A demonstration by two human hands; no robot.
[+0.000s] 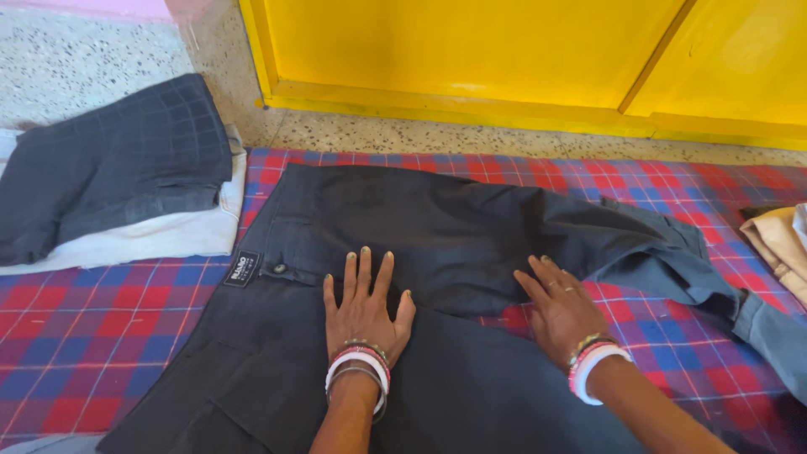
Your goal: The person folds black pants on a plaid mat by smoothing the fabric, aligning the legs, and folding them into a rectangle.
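1. Dark jeans (437,227) lie spread flat on a red-and-blue checked cloth (101,336) that covers the floor, waistband toward the left of the view and the legs running off to the right.
2. Left hand (363,313) rests palm down on the jeans just below the waistband, fingers straight and fanned apart, grasping nothing.
3. Right hand (561,311) lies flat near the crotch where the two legs part, fingers extended and released, its fingertips on the upper leg and its heel close to a wedge of checked cloth showing between the legs.
4. Both wrists wear stacked bangles, white and red among them; a ring shows on the right hand.
5. A small rectangular patch (242,268) sits on the waistband, with a metal button (279,268) just beside it, left of the left hand.
6. The upper leg stretches right to a turned-up hem (769,332) near the frame edge; the lower leg runs out of the bottom of the view.
7. Well apart, at the upper left, folded dark checked trousers (109,164) lie on top of a folded white garment (160,235).
8. A tan garment (777,244) pokes in at the right edge.
9. Behind the cloth runs a speckled stone floor (403,133) and a yellow door (471,50).
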